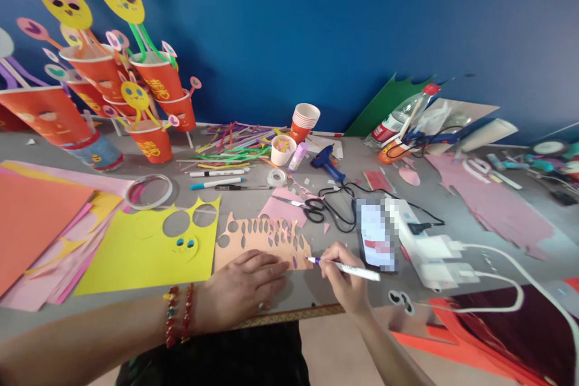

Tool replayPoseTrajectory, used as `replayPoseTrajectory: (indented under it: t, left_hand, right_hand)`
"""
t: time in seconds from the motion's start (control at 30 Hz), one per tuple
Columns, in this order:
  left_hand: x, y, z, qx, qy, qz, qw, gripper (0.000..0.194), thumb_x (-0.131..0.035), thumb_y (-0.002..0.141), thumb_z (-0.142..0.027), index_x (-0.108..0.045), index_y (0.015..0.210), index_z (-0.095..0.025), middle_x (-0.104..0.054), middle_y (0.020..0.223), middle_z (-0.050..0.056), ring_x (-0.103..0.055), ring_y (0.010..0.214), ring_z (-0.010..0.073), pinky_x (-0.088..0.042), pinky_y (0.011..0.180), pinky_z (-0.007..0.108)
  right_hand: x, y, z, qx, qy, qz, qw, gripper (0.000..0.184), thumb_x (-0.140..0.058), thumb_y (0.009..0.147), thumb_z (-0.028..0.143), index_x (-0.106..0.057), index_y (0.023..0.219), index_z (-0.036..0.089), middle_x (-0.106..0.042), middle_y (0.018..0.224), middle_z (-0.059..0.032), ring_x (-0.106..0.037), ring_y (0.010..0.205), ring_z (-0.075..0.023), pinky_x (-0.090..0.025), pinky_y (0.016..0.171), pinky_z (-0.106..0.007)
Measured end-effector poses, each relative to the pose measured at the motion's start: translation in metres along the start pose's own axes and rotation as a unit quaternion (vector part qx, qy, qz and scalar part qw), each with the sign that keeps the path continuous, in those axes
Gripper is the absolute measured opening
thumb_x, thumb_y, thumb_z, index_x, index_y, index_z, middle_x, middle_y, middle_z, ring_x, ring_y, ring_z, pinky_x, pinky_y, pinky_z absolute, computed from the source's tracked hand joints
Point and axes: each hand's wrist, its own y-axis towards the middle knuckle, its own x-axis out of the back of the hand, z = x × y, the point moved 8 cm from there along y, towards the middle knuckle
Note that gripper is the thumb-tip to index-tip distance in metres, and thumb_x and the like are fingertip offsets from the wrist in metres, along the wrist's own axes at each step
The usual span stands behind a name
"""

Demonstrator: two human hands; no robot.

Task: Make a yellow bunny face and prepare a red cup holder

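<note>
My left hand (pixel 246 284) lies flat, fingers stretched out, on the lower edge of a peach paper sheet (pixel 235 258) with rows of cut-out holes. In my right hand (pixel 346 286) is a white marker (pixel 357 270), its purple tip at the sheet's right edge. Small purple ovals show on the paper near that tip. Left of the sheet lies yellow paper (pixel 149 259) with round holes and a small drawn face disc (pixel 185 247). Black-handled scissors (pixel 312 210) rest just behind the peach sheet, partly over a pink paper piece (pixel 277 209).
Red paper cups (pixel 151 143) with yellow rabbit figures stand at the back left. A blue glue gun (pixel 326 161), its cable, a phone (pixel 375 235) and a white power strip (pixel 425 253) are to the right. A tape roll (pixel 149 205) sits left; a bottle (pixel 398 117) leans behind.
</note>
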Motion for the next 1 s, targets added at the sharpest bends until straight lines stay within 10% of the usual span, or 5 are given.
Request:
replayPoseTrajectory:
  t: [1.0]
  left_hand:
    - [-0.001,0.001,0.000,0.001,0.008,0.008,1.000,0.047,-0.051,0.099,-0.039,-0.046,0.143,-0.023,-0.043,0.156,0.000,-0.041,0.136,0.0246,-0.028,0.114,0.039]
  right_hand:
    - [0.001,0.003,0.011,0.007,-0.073,-0.007,0.997,0.024,-0.052,0.087,0.018,-0.048,0.064,0.023,-0.049,0.056,0.0044,-0.048,0.052,-0.0138,-0.032,0.050,-0.026]
